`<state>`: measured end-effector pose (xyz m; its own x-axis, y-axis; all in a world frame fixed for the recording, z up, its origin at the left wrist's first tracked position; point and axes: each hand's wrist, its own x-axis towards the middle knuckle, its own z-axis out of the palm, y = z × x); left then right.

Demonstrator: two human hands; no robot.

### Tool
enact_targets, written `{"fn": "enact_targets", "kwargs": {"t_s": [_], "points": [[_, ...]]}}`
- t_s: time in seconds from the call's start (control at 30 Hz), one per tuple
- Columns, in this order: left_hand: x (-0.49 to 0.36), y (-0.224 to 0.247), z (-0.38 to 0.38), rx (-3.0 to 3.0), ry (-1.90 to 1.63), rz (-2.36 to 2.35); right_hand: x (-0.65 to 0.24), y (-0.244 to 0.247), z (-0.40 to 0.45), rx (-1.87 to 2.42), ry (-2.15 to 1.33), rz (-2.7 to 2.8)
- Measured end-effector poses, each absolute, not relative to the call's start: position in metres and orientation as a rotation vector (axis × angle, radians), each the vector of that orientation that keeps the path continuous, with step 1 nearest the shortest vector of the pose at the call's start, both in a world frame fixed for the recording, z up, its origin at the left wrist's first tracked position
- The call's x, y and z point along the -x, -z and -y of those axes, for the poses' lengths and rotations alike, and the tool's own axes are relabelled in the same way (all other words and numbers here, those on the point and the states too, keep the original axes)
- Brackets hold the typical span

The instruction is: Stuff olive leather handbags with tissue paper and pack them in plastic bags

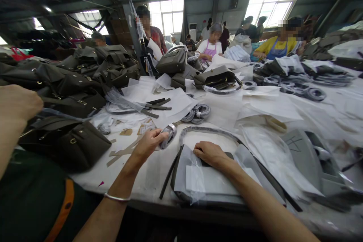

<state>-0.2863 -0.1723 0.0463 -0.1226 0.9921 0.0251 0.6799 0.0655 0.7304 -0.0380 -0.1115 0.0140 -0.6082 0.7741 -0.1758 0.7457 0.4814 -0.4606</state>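
My left hand is closed around a coiled bag strap wrapped in clear plastic, held just above the table. In front of me lies a dark handbag, partly covered with white paper and clear film. Its plastic-wrapped handle arches behind it. My right hand is on the bag's upper edge, fingers curled over it; the fingertips are partly hidden. A narrow dark strip hangs at the bag's left side.
Dark handbags are heaped at left, beside a co-worker's arm. Wrapped strap coils, paper sheets and loose strips lie across the white table. A grey bag stands at right. Several people work beyond.
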Motion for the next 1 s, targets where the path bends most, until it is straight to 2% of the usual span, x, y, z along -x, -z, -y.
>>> {"fn": "enact_targets", "kwargs": {"t_s": [0.07, 0.13, 0.23, 0.33, 0.47, 0.63, 0.83, 1.0], "points": [[0.268, -0.049, 0.17, -1.4, -0.998, -1.468, 0.035, -0.01, 0.109, 1.375, -0.811, 2.506], [0.248, -0.043, 0.161, -1.308, -1.024, -1.316, 0.028, -0.006, 0.103, 1.411, -0.786, 2.205], [0.224, -0.028, 0.136, -1.399, -0.95, -1.366, 0.014, -0.002, 0.092, 1.443, -0.643, 1.685], [0.219, -0.02, 0.112, -1.525, -0.923, -1.519, 0.005, 0.004, 0.085, 1.392, -0.52, 1.505], [0.229, -0.022, 0.091, -1.733, -0.931, -1.791, 0.011, 0.015, 0.086, 1.226, -0.371, 1.698], [0.225, -0.009, 0.09, -1.95, -0.692, -1.917, 0.02, 0.02, 0.091, 1.089, -0.287, 2.008], [0.211, 0.004, 0.108, -2.045, -0.536, -1.971, 0.017, -0.004, 0.08, 1.271, -0.286, 2.337], [0.241, 0.0, 0.122, -2.096, -0.486, -1.981, 0.032, -0.008, 0.067, 1.381, -0.399, 2.696]]}}
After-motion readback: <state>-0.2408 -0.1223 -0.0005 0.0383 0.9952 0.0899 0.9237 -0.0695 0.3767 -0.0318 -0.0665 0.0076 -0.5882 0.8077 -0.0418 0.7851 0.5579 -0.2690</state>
